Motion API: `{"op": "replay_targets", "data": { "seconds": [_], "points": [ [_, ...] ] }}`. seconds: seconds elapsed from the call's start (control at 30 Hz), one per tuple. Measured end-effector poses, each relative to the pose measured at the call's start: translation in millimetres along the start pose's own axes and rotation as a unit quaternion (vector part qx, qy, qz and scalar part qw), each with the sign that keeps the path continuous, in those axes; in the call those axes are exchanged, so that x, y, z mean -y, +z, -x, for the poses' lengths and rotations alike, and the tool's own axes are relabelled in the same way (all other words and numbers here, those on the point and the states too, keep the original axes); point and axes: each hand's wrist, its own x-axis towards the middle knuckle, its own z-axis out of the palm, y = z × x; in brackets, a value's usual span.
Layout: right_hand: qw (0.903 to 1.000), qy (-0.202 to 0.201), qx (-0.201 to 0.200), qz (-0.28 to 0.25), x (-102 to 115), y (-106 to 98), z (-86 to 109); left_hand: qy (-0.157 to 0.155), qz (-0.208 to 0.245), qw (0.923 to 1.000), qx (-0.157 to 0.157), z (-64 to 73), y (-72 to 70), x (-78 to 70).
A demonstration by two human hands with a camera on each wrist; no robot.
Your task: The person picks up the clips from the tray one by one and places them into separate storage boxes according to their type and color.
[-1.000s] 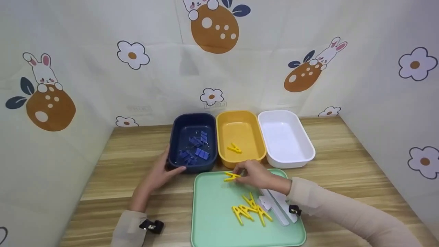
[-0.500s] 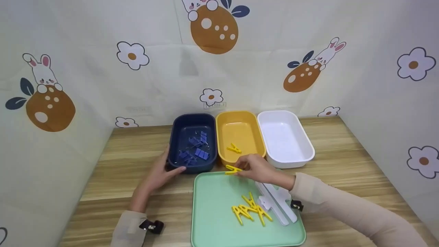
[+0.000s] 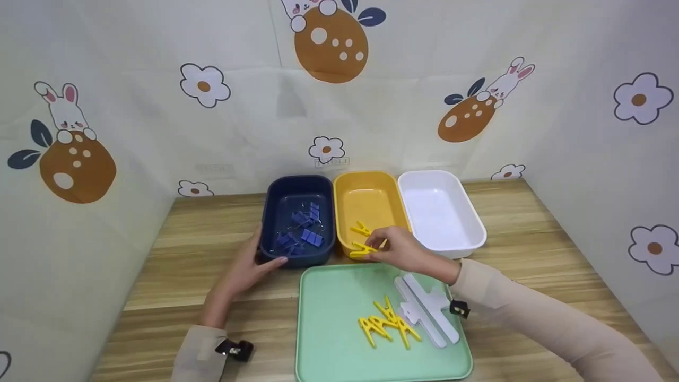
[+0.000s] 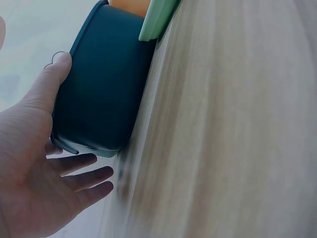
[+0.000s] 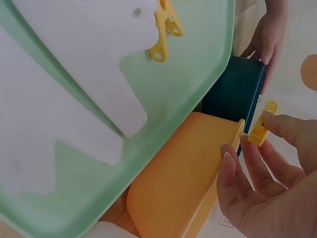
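My right hand pinches a yellow clothespin between thumb and fingers, just above the near rim of the yellow bin. In the right wrist view the held clothespin is beside the bin's edge. Another yellow clothespin lies inside that bin. My left hand rests against the near left corner of the navy bin, which contains several blue binder clips. In the left wrist view its thumb touches the bin's wall, while the other fingers extend loosely.
A green tray lies in front of the bins. On it are several yellow clothespins and two long white clips lying side by side. A white bin stands right of the yellow one. Patterned cloth hangs behind.
My right hand has carried the clothespin from over the tray's far edge, forward and up to the yellow bin's near rim. The left hand stays in place on the navy bin.
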Motion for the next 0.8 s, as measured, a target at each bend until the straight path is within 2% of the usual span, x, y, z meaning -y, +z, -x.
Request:
{"op": "replay_targets", "data": {
  "seconds": [0.2,0.4,0.8],
  "points": [
    [0.9996,-0.009,-0.026,0.006,-2.5,-7.1,-3.9,0.007,0.006,1.0000,-0.002,-0.2,1.0,0.0],
    [0.9988,-0.009,-0.048,0.002,-5.3,-12.5,-10.5,-0.008,-0.025,0.9996,-0.009,1.1,0.6,-1.2],
    [0.9960,0.044,-0.078,0.008,-9.3,-26.6,-28.1,-0.010,-0.030,0.9995,-0.010,1.1,0.3,-0.6]
  ]
}}
